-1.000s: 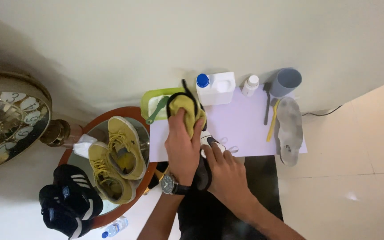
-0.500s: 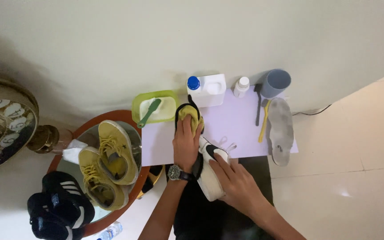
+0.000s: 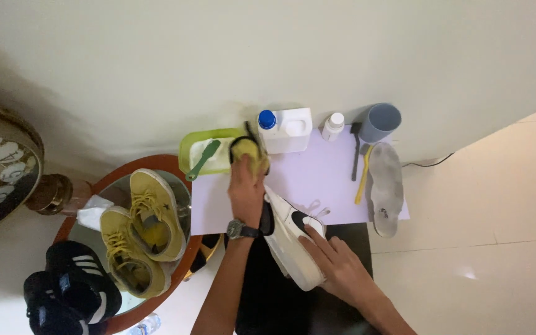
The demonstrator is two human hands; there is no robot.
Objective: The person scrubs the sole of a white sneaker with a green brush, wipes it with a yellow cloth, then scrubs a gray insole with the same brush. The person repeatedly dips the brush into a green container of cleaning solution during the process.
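My left hand (image 3: 246,186), with a wristwatch, grips a yellow and black insole-shaped pad (image 3: 248,152) at the near edge of a green tray (image 3: 188,149). My right hand (image 3: 336,263) holds a white sneaker (image 3: 293,239) with a black patch, lying on its side over my dark lap and the edge of a white mat (image 3: 317,174). The sneaker's toe points toward me.
On the mat stand a white jug with a blue cap (image 3: 285,130), a small white bottle (image 3: 332,126), a grey cup (image 3: 379,122), brushes (image 3: 361,170) and a grey insole (image 3: 386,189). A round mirrored table (image 3: 175,170) holds yellow sneakers (image 3: 150,214). Black shoes (image 3: 63,294) lie lower left.
The view has shifted. My left hand has moved the yellow pad left toward the green tray. The white sneaker now shows more fully under my right hand.
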